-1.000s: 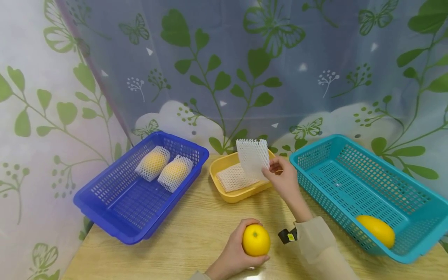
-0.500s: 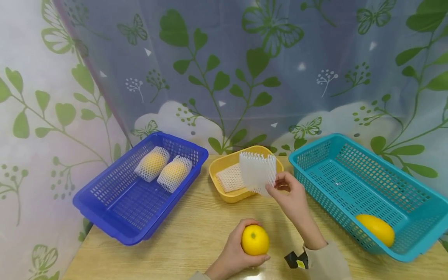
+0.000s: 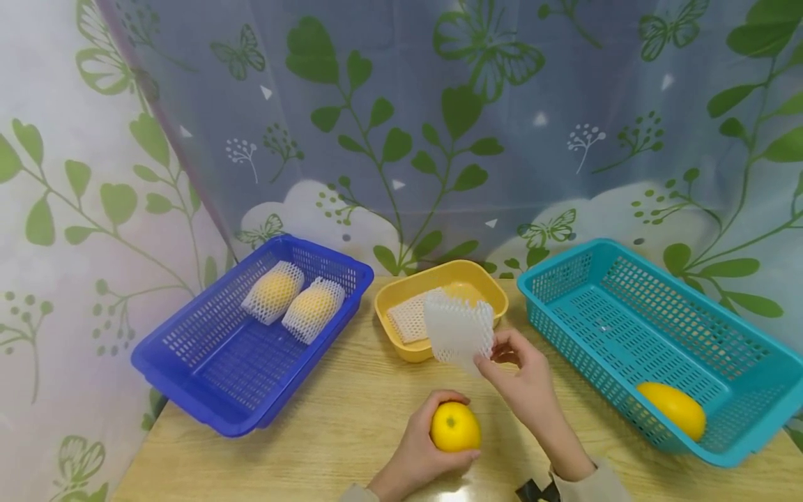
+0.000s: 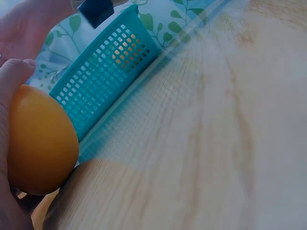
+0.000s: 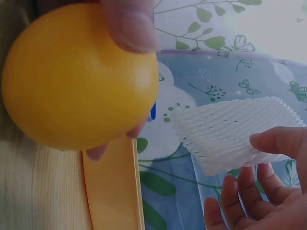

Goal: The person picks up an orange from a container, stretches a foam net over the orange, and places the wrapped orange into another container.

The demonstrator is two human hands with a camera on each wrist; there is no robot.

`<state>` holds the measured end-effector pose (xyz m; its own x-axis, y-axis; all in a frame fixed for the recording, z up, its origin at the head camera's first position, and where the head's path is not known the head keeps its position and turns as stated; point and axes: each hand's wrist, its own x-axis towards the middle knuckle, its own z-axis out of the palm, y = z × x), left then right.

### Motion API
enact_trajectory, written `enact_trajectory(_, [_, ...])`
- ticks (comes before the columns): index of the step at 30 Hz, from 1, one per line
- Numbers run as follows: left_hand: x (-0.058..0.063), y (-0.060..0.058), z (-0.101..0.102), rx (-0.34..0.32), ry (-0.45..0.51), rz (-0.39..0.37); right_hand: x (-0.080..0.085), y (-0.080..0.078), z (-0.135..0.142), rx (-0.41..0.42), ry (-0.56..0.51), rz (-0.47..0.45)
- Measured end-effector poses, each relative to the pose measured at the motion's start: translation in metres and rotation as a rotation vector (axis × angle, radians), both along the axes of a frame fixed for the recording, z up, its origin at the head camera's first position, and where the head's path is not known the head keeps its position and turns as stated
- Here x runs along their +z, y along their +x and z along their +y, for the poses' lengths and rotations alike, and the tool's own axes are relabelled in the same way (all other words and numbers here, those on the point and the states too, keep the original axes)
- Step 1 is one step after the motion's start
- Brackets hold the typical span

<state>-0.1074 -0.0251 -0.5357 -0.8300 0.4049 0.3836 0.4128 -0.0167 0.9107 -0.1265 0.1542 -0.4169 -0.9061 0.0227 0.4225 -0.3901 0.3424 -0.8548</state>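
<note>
My left hand [image 3: 423, 450] grips a smooth yellow fruit [image 3: 455, 427], its round stem scar facing up, low over the front of the table. The same fruit fills the upper left of the right wrist view, with a thumb across it. Thumb and fingers of my right hand [image 3: 527, 380] pinch one edge of a flat white foam net sleeve [image 3: 458, 331]. In the head view this sleeve overlaps the yellow tray [image 3: 410, 353], where another foam net [image 3: 410, 319] lies. In the right wrist view the sleeve [image 5: 235, 132] hangs apart from the fruit.
At left a blue basket [image 3: 251, 411] holds two yellow fruits in foam nets [image 3: 274, 291]. On the right stands a teal basket [image 3: 583, 352] with one bare elongated yellow fruit [image 3: 673, 410]. A patterned curtain [image 3: 401, 125] hangs behind the wooden table [image 3: 301, 446].
My right hand has drawn the foam net sleeve back from over the yellow tray, toward the front of the table. My left hand and its fruit have hardly moved.
</note>
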Motion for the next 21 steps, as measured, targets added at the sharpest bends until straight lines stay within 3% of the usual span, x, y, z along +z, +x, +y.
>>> enact_trajectory(9, [0.0,0.001,-0.001,-0.018,0.017,-0.014,-0.003,0.018,-0.001,0.0,0.02,0.008])
enact_trajectory(16, [0.006,0.0,-0.004,-0.056,0.076,-0.085,-0.005,0.03,-0.004,-0.013,0.019,0.038])
enact_trajectory(21, [0.017,0.0,-0.007,0.0,0.098,-0.046,-0.005,0.038,-0.007,0.004,0.031,0.076])
